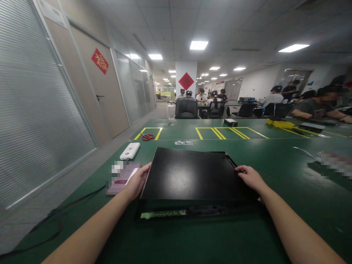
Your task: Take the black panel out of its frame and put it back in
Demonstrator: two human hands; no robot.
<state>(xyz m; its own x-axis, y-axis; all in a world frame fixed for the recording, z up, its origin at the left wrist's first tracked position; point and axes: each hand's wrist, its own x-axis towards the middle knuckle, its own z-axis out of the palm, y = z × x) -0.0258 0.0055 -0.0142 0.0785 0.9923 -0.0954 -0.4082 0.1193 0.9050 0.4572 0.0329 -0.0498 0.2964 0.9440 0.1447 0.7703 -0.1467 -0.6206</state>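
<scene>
Bare forearms (pixel 93 225) reach to a black panel (pixel 189 176) tilted over a black frame (pixel 220 210), mid-table (pixel 206 244).
Left hand (pixel 135 183) pinches the panel's left edge, fingertips hidden; right hand (pixel 249 177), fingers bent together, touches the right rim, its exact grip unclear. Elbows are cut off; the frame's interior is mostly covered.

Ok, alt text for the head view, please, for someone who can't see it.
Two bare hands, left and right, hold a black panel by its sides above a green table. Red-handled scissors and a white device lie beyond; people sit in the background.
</scene>
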